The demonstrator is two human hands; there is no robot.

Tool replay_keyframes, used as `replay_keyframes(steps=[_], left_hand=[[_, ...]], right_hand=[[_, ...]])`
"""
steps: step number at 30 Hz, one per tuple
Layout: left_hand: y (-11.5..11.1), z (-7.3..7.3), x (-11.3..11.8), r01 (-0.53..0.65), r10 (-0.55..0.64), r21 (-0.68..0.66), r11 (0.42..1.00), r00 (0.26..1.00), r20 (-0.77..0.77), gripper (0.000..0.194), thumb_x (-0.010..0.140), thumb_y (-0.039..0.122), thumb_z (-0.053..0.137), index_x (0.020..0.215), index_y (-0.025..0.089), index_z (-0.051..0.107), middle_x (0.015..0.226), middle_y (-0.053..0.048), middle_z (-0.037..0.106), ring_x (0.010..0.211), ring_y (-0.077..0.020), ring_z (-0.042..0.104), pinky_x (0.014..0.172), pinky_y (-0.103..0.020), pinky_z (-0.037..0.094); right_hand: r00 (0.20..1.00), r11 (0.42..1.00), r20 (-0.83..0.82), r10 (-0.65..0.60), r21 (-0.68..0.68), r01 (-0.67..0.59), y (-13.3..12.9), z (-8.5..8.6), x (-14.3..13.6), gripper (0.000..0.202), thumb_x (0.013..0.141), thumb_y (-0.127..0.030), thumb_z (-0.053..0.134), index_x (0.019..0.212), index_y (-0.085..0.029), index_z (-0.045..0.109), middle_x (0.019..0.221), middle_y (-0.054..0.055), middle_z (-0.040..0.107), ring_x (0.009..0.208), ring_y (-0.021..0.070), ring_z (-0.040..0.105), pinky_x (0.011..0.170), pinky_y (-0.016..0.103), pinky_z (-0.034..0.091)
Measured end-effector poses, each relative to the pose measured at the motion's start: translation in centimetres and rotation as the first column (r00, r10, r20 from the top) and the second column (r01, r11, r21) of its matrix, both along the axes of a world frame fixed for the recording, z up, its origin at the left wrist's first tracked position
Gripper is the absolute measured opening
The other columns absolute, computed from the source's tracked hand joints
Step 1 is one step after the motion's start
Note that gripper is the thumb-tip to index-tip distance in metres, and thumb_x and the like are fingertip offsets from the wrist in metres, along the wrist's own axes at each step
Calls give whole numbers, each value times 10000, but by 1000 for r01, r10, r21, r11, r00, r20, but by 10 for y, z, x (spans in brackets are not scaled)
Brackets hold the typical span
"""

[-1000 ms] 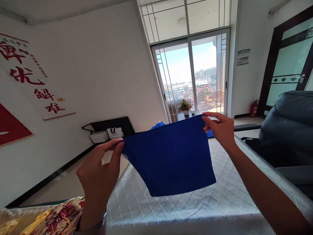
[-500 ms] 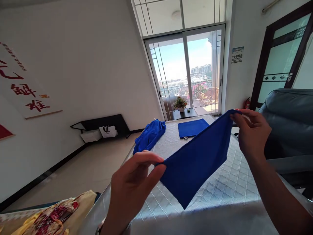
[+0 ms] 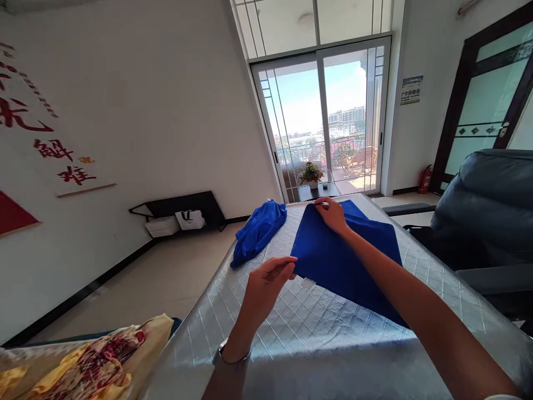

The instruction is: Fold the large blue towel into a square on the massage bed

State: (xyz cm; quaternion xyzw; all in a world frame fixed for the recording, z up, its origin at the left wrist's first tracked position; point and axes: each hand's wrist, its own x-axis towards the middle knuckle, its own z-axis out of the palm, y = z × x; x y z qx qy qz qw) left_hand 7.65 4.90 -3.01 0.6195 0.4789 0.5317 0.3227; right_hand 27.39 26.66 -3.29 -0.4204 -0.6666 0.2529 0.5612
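A flat blue cloth [image 3: 337,266] is stretched between my two hands, lying low over the quilted silver surface [image 3: 225,311]. My left hand [image 3: 266,286] pinches its near left corner between thumb and fingers. At the far left corner, my right hand [image 3: 332,215] is closed on the same edge, its forearm crossing above the cloth. Another blue cloth [image 3: 353,209], folded flat, shows partly behind and under the held one. A small white label [image 3: 307,284] sticks out by the near edge. To the left lies a crumpled heap of blue cloth [image 3: 259,230].
A dark armchair [image 3: 491,205] stands at the right. Patterned and yellow fabric [image 3: 100,361] lies low at the left. Beyond the surface's far end are a potted plant [image 3: 311,173] on a small table and a sliding glass door [image 3: 320,116]. A black shelf [image 3: 183,205] sits by the wall.
Both hands have carried the blue cloth forward and down from the air onto the surface, over the folded cloth. The right hand moved left and away; the cloth now lies spread out.
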Motion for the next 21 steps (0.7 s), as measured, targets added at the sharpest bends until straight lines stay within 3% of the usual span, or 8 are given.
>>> replay_keyframes(steps=[2, 4, 6, 8, 10, 13, 16, 21], left_hand=[[7, -44, -26, -70, 67, -124, 990, 997, -26, 362, 782, 501, 752, 983, 204, 798, 789, -30, 769, 740, -193, 721, 750, -302, 587], [12, -91, -50, -122, 107, -233, 965, 991, -77, 448, 727, 561, 739, 957, 182, 801, 766, -47, 778, 728, -221, 722, 735, -327, 581], [14, -130, -70, -180, 140, -302, 936, 979, -151, 487, 680, 596, 722, 900, 169, 802, 762, -65, 784, 723, -249, 725, 708, -343, 575], [13, -156, -84, -222, 154, -318, 922, 962, -224, 479, 686, 592, 690, 896, 176, 802, 822, -76, 799, 783, -272, 740, 738, -355, 577], [10, -167, -93, -235, 151, -302, 924, 949, -278, 446, 730, 566, 653, 927, 195, 805, 910, -75, 810, 874, -281, 749, 816, -364, 581], [3, -169, -100, -205, 109, -287, 936, 942, -318, 394, 784, 507, 615, 984, 226, 806, 1013, -62, 808, 959, -269, 751, 910, -361, 579], [-3, -168, -102, -166, 66, -257, 952, 932, -358, 349, 790, 413, 607, 1035, 255, 800, 1061, -36, 798, 967, -245, 753, 923, -345, 588], [-6, -171, -102, -221, 149, -103, 970, 872, -467, 255, 820, 391, 611, 964, 304, 802, 994, -17, 797, 928, -249, 755, 888, -355, 605]], right_hand=[[970, 983, 163, 181, -61, -173, -4, -33, -33, 258, 890, -192, 531, 1068, -203, 718, 1283, 88, 696, 1068, 209, 702, 946, 347, 539], [915, 948, 249, 317, -116, -297, -18, -66, -52, 256, 849, -149, 566, 1024, -210, 743, 1288, 72, 699, 1019, 201, 713, 890, 323, 561], [856, 913, 317, 408, -165, -373, -40, -95, -50, 221, 821, -144, 607, 955, -221, 766, 1110, 48, 760, 905, 198, 724, 823, 313, 570], [791, 884, 394, 468, -214, -416, -66, -118, -27, 184, 819, -168, 630, 913, -229, 777, 942, 33, 767, 825, 200, 712, 796, 319, 561], [741, 881, 476, 473, -252, -400, -95, -135, 12, 151, 831, -218, 651, 912, -234, 778, 917, 37, 750, 809, 204, 694, 804, 332, 546], [687, 921, 615, 387, -293, -257, -137, -153, 82, 185, 913, -337, 605, 984, -264, 759, 1007, 49, 722, 932, 219, 676, 857, 341, 532], [710, 903, 589, 386, -400, -160, -170, -170, 135, 237, 941, -412, 574, 1028, -289, 758, 1097, 55, 710, 908, 211, 685, 841, 335, 550], [780, 909, 519, 349, -390, -147, -190, -189, 158, 327, 977, -453, 522, 1144, -323, 770, 1275, 82, 684, 972, 249, 716, 905, 388, 577]])
